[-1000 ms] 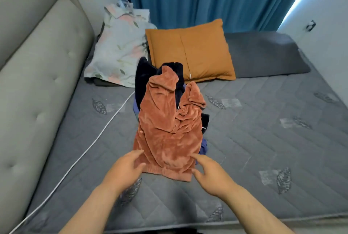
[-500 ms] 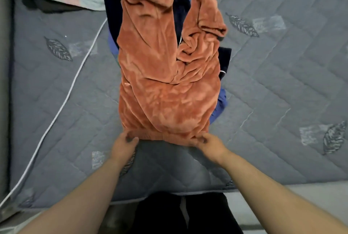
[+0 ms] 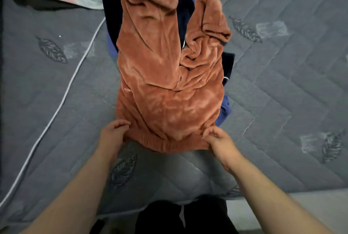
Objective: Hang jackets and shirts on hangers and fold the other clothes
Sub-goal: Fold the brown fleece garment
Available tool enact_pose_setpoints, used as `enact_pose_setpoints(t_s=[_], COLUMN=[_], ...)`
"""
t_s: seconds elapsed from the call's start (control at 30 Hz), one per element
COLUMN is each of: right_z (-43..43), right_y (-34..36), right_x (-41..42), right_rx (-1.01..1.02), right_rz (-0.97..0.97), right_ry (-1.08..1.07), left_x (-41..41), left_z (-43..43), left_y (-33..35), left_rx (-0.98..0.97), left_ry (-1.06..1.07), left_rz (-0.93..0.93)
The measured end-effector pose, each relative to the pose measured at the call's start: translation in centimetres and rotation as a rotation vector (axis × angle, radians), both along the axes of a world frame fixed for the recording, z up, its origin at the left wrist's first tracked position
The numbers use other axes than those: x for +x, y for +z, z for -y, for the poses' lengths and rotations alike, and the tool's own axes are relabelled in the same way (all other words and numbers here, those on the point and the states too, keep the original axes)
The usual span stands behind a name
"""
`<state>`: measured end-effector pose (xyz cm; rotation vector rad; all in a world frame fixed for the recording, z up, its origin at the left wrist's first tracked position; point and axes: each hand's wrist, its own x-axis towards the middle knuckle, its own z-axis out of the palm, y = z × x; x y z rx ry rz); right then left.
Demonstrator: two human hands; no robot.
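Grey quilted, leaf-printed bed (image 3: 282, 86) bore plush rust trousers (image 3: 165, 75) atop dark clothes (image 3: 111, 7); left hand (image 3: 113, 135) and right hand (image 3: 218, 137) each pinched the ribbed waistband.

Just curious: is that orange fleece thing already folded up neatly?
No, the orange fleece garment lies rumpled and spread out, both hands gripping its hem.

No legible text, label, brand, number or sign appears in the head view. The grey quilted mattress cover (image 3: 282, 83) carries printed leaf motifs (image 3: 51, 50) with pale patches beside them; none contains readable characters.
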<state>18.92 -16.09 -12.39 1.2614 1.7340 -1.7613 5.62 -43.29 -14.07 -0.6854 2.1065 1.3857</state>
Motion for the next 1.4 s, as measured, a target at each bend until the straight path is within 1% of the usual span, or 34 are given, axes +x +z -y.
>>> enact_pose_setpoints(t_s=[0.07,0.1,0.17,0.2,0.23,0.27,0.33,0.43,0.5,0.53,0.6,0.63,0.67,0.7,0.8,0.87,0.93,0.97,1.0,1.07,1.1,1.17,1.23,1.3,1.4], right_z=[-1.2,-1.7,-2.9,-3.4,-3.9,-4.3,-4.9,-6.3,-7.4,-7.9,-8.8,-9.0,-9.2,-9.3,-9.2,-8.6,-7.3,-6.5,-5.6,-4.0,-3.4,-2.2,-1.5,-1.2,-0.9], right_y=[5.0,7.7,12.5,15.2,17.7,20.6,26.8,36.0,41.6,44.4,49.8,52.6,55.4,58.0,65.1,68.8,72.0,73.4,74.6,76.5,77.1,77.8,78.3,78.4,78.0], right_x=[-1.3,-1.8,-2.8,-3.5,-4.1,-4.7,-5.6,-6.0,-6.0,-5.8,-5.7,-5.7,-5.7,-5.6,-5.4,-5.1,-4.6,-4.2,-3.7,-2.4,-1.7,-0.5,0.1,0.3,0.4], right_rx=[-0.051,-0.122,-0.273,-0.270,-0.207,-0.095,0.187,0.551,0.755,0.785,0.776,0.785,0.783,0.758,0.593,0.417,0.181,0.062,-0.033,-0.134,-0.145,-0.067,0.147,0.371,0.684], right_rz=[-0.092,-0.132,-0.224,-0.266,-0.296,-0.336,-0.434,-0.587,-0.642,-0.676,-0.757,-0.797,-0.848,-0.888,-1.029,-1.095,-1.180,-1.223,-1.264,-1.322,-1.341,-1.362,-1.377,-1.409,-1.371], right_ry=[-0.017,-0.044,-0.096,-0.096,-0.070,-0.018,0.077,0.126,0.148,0.147,0.123,0.089,0.045,0.001,-0.128,-0.274,-0.396,-0.438,-0.462,-0.458,-0.422,-0.331,-0.297,-0.279,-0.278], left_x=[-1.1,-1.9,-3.4,-4.3,-5.1,-5.9,-7.1,-8.3,-9.2,-9.6,-10.8,-11.3,-11.8,-11.8,-11.1,-10.5,-8.9,-7.8,-6.4,-3.4,-2.0,0.2,1.9,3.3,5.0], left_z=[0.0,0.4,1.1,1.3,0.9,0.4,-1.3,-3.8,-4.6,-4.9,-5.2,-5.3,-5.5,-5.9,-8.2,-9.9,-11.6,-12.3,-12.9,-13.8,-14.2,-14.9,-15.6,-16.3,-17.6], left_y=[4.2,6.5,11.4,13.7,16.2,18.6,24.1,33.6,39.8,42.8,48.5,51.5,54.4,57.2,65.2,69.3,72.9,74.4,75.8,77.8,78.5,79.6,80.3,80.6,79.9], left_rx=[0.227,0.359,0.633,0.685,0.673,0.604,0.442,0.216,0.066,-0.007,-0.131,-0.173,-0.172,-0.088,0.394,0.725,0.999,1.062,1.115,1.176,1.167,1.135,1.120,1.064,1.033], left_ry=[0.165,0.217,0.225,0.149,0.050,-0.026,-0.161,-0.345,-0.459,-0.512,-0.575,-0.567,-0.552,-0.521,-0.360,-0.272,-0.278,-0.289,-0.301,-0.322,-0.339,-0.398,-0.464,-0.532,-0.520], left_rz=[0.063,0.077,0.055,0.033,-0.006,-0.062,-0.210,-0.520,-0.711,-0.789,-0.964,-1.041,-1.099,-1.109,-0.938,-0.760,-0.557,-0.522,-0.528,-0.634,-0.705,-0.798,-0.855,-0.917,-0.984])
